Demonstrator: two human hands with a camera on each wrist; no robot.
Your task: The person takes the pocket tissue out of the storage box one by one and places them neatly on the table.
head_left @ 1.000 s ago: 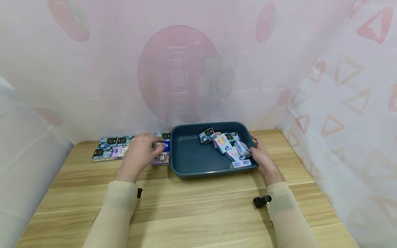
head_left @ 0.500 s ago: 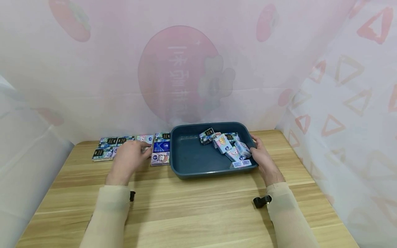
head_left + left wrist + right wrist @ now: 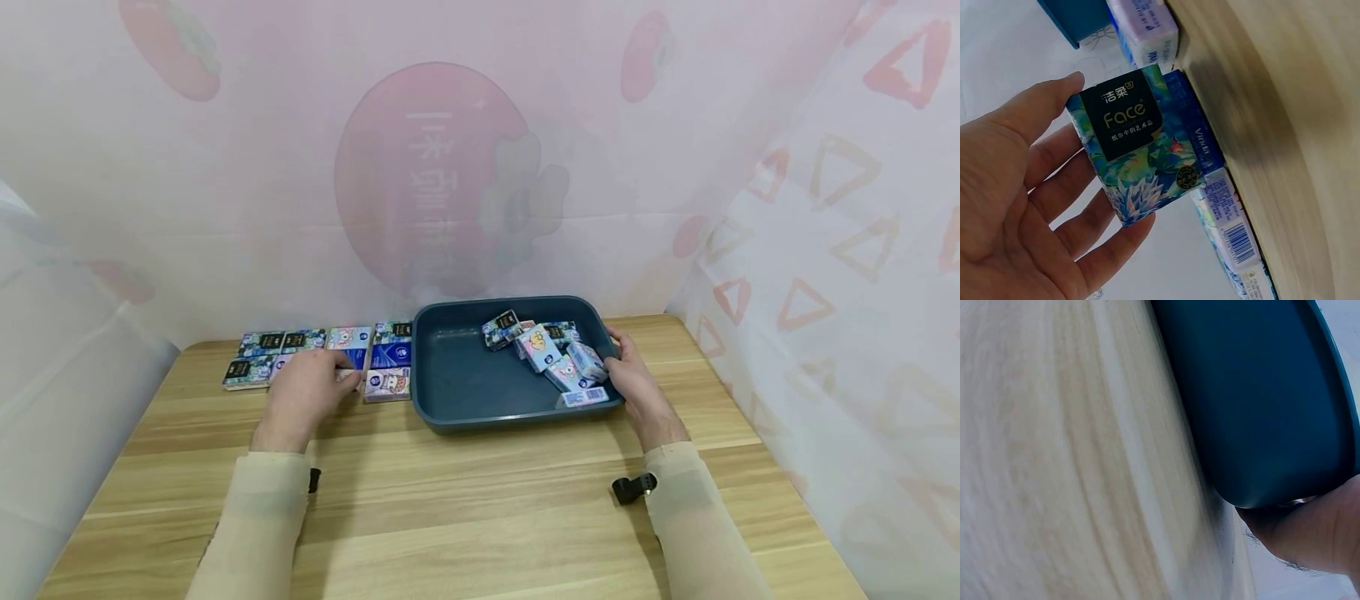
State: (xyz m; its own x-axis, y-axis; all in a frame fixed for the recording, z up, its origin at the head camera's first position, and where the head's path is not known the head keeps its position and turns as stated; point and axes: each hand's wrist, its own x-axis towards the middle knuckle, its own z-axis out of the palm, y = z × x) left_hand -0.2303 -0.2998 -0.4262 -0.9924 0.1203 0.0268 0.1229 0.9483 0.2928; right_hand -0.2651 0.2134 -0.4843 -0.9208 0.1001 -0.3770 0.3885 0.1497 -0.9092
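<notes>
Head and wrist views: left hand pinches pack, right hand grips tray; careless lowering could jostle neighbouring packs.

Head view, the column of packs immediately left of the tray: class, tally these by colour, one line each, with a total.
Dark floral pack: 1
Deep blue pack: 1
Pale pinkish pack: 1
Total: 3

Near the tabletop back edge, "洁柔 Face" marks a floral packet; "Vinda" marks a blue packet.
</notes>
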